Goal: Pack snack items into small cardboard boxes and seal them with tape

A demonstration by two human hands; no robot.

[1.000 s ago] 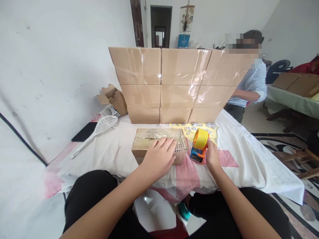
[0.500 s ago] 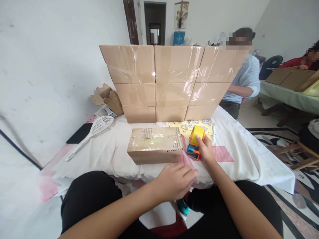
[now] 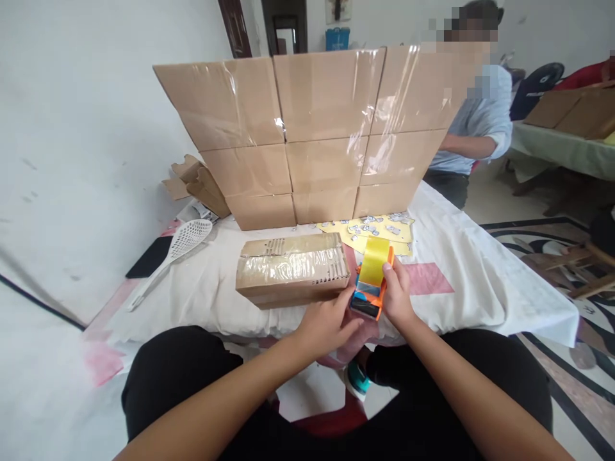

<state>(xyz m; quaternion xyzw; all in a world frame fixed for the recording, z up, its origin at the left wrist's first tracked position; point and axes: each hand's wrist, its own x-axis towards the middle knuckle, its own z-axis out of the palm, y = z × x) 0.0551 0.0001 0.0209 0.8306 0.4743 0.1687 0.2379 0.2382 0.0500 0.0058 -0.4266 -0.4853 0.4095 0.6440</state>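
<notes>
My right hand grips an orange tape dispenser that carries a yellow tape roll, held just above the table's near edge. My left hand has its fingers at the dispenser's lower left end, touching it near the blade. A small cardboard box wrapped in clear tape lies flat on the white cloth, directly left of the dispenser. Neither hand touches the box.
A wall of stacked taped cartons stands behind the box. A white slotted spatula and a black phone lie at the left. A yellow sticker sheet lies beyond the dispenser. Another person sits at the table's far right.
My left hand left the top of the box, dropped toward my lap, then came up to the dispenser. My right hand drew the dispenser nearer to me.
</notes>
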